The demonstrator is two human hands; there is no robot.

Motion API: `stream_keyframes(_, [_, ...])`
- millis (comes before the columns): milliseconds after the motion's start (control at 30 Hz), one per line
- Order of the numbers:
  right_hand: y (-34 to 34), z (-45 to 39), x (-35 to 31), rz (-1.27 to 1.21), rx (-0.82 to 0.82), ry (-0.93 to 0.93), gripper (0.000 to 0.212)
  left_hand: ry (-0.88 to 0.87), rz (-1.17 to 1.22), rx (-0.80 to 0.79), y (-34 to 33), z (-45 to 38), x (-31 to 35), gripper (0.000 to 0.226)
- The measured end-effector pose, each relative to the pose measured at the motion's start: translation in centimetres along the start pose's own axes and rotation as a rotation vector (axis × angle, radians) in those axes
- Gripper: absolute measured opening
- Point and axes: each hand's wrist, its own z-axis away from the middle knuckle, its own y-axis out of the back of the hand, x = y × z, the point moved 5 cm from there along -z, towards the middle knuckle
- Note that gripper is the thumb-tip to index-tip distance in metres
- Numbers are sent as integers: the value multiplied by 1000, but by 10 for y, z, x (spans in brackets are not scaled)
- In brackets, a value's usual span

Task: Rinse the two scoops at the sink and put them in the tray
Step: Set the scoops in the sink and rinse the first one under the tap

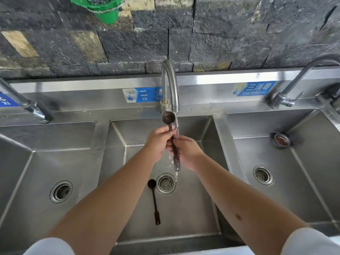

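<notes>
Both hands, left hand (158, 139) and right hand (186, 150), pinch one scoop (173, 142) mid-handle under tap (170, 87) | wet metal, I'd guess slippery, stiff, light | second scoop (154, 199) waits in sink (198, 208)

Dark brown scoops (167, 117) (154, 199), silver steel sink (202, 199), blue labels (254, 88), green bucket (104, 10).

2 bare forearms reach in from the lower edge, both uncovered from the elbow to the hands: left hand (158, 142), right hand (187, 152). Each upper arm wears a short white sleeve, the left sleeve (49, 246) and the right sleeve (311, 242), plain and unmarked. A small dark mark (238, 216) sits on the right forearm, nearer the right sleeve than the wrist.
</notes>
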Motion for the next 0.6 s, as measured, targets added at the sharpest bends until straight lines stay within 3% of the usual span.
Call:
stream_keyframes(367, [-9,-7,-36,-122,-44,13,41,-26,168,-27,-8,-15,30,31])
stream_keyframes(600, [5,13,-7,-187,-129,-131,29,59,246,-15,-10,-7,2,20])
